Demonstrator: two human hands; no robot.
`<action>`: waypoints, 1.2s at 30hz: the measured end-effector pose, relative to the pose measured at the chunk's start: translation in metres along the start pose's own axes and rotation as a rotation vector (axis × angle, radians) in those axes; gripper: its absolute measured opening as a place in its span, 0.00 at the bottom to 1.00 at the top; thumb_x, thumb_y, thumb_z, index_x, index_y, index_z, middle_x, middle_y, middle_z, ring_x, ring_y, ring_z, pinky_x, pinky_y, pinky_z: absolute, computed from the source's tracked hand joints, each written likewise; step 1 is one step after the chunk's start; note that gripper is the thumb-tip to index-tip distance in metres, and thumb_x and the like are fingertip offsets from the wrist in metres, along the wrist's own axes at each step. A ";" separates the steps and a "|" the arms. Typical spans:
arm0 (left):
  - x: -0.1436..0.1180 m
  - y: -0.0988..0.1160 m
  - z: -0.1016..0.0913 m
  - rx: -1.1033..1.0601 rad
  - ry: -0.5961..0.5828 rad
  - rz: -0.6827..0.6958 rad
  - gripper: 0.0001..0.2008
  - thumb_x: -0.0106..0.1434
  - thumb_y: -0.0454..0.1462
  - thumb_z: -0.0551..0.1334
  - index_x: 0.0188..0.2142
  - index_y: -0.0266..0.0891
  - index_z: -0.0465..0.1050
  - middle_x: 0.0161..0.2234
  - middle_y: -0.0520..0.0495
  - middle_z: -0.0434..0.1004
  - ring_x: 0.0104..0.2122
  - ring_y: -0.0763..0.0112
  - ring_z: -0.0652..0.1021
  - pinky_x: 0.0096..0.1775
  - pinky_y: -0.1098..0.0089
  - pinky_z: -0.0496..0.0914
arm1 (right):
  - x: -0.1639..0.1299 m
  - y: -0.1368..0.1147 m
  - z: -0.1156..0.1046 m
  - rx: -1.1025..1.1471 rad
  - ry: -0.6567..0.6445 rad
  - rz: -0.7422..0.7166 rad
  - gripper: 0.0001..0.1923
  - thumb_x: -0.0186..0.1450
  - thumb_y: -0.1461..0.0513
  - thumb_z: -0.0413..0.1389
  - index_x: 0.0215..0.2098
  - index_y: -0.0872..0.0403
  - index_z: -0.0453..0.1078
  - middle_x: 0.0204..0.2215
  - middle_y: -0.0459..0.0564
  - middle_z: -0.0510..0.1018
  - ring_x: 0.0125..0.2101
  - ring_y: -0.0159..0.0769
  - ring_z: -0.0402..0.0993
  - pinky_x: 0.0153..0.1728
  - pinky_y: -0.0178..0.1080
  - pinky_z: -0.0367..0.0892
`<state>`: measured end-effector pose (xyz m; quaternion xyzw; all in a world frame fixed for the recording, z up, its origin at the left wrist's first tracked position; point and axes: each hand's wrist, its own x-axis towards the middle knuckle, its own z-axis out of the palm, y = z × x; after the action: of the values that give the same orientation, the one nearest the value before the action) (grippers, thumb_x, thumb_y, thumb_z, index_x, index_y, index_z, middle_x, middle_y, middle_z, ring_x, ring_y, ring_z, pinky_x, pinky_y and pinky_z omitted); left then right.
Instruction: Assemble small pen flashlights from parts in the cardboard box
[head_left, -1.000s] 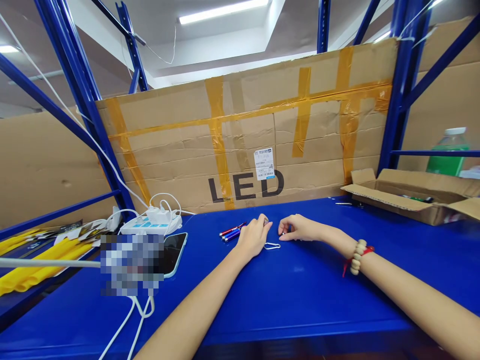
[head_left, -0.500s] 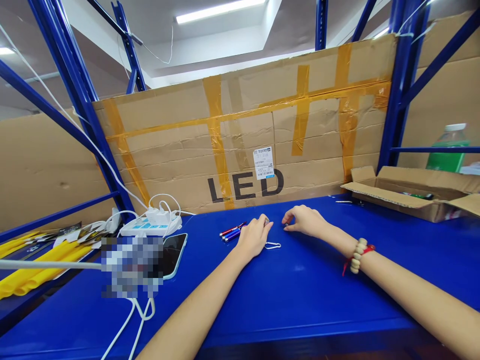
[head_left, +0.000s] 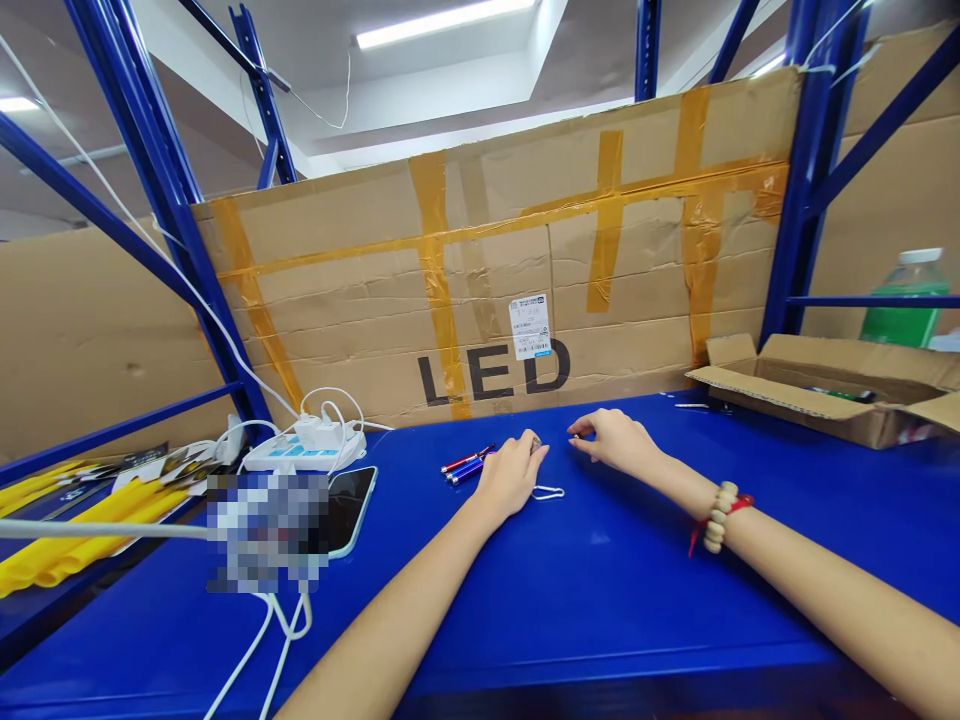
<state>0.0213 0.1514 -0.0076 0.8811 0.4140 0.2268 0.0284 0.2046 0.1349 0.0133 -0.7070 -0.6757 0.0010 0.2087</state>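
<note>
My left hand (head_left: 512, 475) is closed and rests on the blue tabletop (head_left: 600, 600). A small silvery end shows between its thumb and forefinger; the rest is covered by the fingers. From under this hand a thin white cord loop (head_left: 549, 492) lies on the table. Beside its knuckles, partly covered, are a slim red metal tube (head_left: 459, 464) and blue metal tubes (head_left: 466, 470). To the right, a short gap away, my right hand (head_left: 615, 440) is pinched just above the table. Something tiny and dark seems to sit at its fingertips, too small to name.
On the left are a phone (head_left: 352, 510), a white power strip (head_left: 307, 450) with cables, and yellow tubes (head_left: 97, 535). A large cardboard box (head_left: 360, 330) marked LED stands behind. An open carton (head_left: 810, 405) sits at the right, near a green-filled bottle (head_left: 904, 320).
My right hand's thumb and fingertips have drawn closer together. My left hand keeps its place and grip. The whole view has shifted slightly.
</note>
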 end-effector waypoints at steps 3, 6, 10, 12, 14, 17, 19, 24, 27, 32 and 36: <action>0.000 0.000 0.000 -0.001 -0.003 0.002 0.13 0.69 0.44 0.42 0.40 0.42 0.60 0.34 0.50 0.71 0.37 0.66 0.72 0.34 0.70 0.64 | -0.002 -0.002 -0.003 0.026 -0.021 0.002 0.11 0.59 0.60 0.55 0.40 0.51 0.73 0.37 0.45 0.78 0.30 0.31 0.75 0.28 0.30 0.64; 0.000 0.001 -0.001 0.004 -0.007 0.001 0.13 0.69 0.43 0.42 0.40 0.42 0.60 0.34 0.50 0.71 0.37 0.66 0.72 0.34 0.70 0.64 | -0.004 -0.004 -0.005 0.049 -0.029 -0.017 0.11 0.58 0.59 0.56 0.38 0.51 0.74 0.35 0.44 0.78 0.31 0.32 0.75 0.27 0.30 0.63; 0.000 0.002 -0.002 0.001 -0.013 0.004 0.12 0.69 0.43 0.42 0.39 0.42 0.60 0.33 0.50 0.71 0.37 0.67 0.72 0.35 0.70 0.64 | -0.006 -0.006 -0.005 0.039 0.035 -0.080 0.10 0.58 0.55 0.55 0.35 0.50 0.74 0.33 0.44 0.79 0.36 0.35 0.74 0.28 0.32 0.61; 0.000 0.002 -0.002 -0.004 -0.013 0.006 0.12 0.69 0.43 0.43 0.39 0.42 0.60 0.33 0.50 0.71 0.37 0.67 0.72 0.35 0.70 0.64 | -0.006 -0.007 -0.005 0.046 0.048 -0.109 0.12 0.59 0.54 0.54 0.35 0.49 0.75 0.32 0.45 0.79 0.35 0.35 0.74 0.27 0.32 0.60; 0.000 0.002 -0.002 -0.012 -0.016 0.003 0.12 0.69 0.43 0.43 0.39 0.42 0.60 0.33 0.50 0.71 0.37 0.67 0.72 0.35 0.70 0.64 | -0.007 -0.008 -0.005 0.059 0.046 -0.124 0.12 0.60 0.53 0.53 0.35 0.49 0.75 0.32 0.44 0.78 0.33 0.34 0.74 0.26 0.33 0.59; 0.001 0.000 -0.001 -0.020 0.008 -0.026 0.12 0.69 0.43 0.43 0.40 0.41 0.59 0.35 0.49 0.70 0.38 0.66 0.72 0.35 0.69 0.64 | -0.008 -0.009 -0.005 0.072 0.068 -0.150 0.13 0.61 0.52 0.52 0.37 0.48 0.75 0.33 0.43 0.78 0.32 0.33 0.73 0.27 0.33 0.59; 0.002 -0.001 0.000 -0.021 0.038 -0.036 0.12 0.69 0.43 0.43 0.39 0.41 0.59 0.36 0.49 0.70 0.38 0.66 0.72 0.36 0.69 0.64 | -0.008 -0.010 -0.004 0.073 0.103 -0.178 0.14 0.62 0.52 0.51 0.38 0.47 0.74 0.35 0.43 0.78 0.34 0.33 0.73 0.29 0.33 0.60; 0.003 -0.001 0.001 -0.017 0.047 -0.019 0.11 0.69 0.42 0.43 0.38 0.41 0.59 0.36 0.50 0.70 0.39 0.66 0.71 0.37 0.68 0.64 | -0.007 -0.010 0.002 0.055 0.197 -0.226 0.15 0.65 0.54 0.48 0.43 0.47 0.73 0.40 0.44 0.77 0.37 0.34 0.72 0.32 0.34 0.62; 0.002 -0.001 0.000 -0.012 0.039 -0.017 0.11 0.69 0.42 0.44 0.38 0.41 0.60 0.35 0.50 0.70 0.39 0.66 0.71 0.36 0.68 0.64 | -0.007 -0.011 0.004 0.058 0.188 -0.236 0.15 0.64 0.54 0.48 0.44 0.48 0.73 0.40 0.45 0.77 0.37 0.34 0.72 0.32 0.34 0.62; 0.001 -0.001 0.000 -0.013 0.029 -0.012 0.11 0.69 0.42 0.44 0.37 0.41 0.60 0.36 0.49 0.71 0.38 0.66 0.71 0.36 0.68 0.64 | -0.008 -0.015 0.005 0.061 0.120 -0.183 0.14 0.62 0.55 0.51 0.42 0.49 0.73 0.38 0.45 0.78 0.35 0.35 0.73 0.31 0.34 0.63; 0.002 0.000 0.000 0.001 0.015 -0.013 0.11 0.68 0.42 0.44 0.37 0.41 0.60 0.36 0.49 0.71 0.38 0.67 0.71 0.35 0.69 0.64 | -0.008 -0.015 0.008 0.049 0.092 -0.189 0.12 0.61 0.58 0.53 0.42 0.49 0.73 0.40 0.44 0.77 0.36 0.34 0.74 0.30 0.33 0.62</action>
<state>0.0221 0.1529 -0.0075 0.8766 0.4203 0.2332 0.0261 0.1869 0.1294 0.0082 -0.6342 -0.7288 -0.0343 0.2559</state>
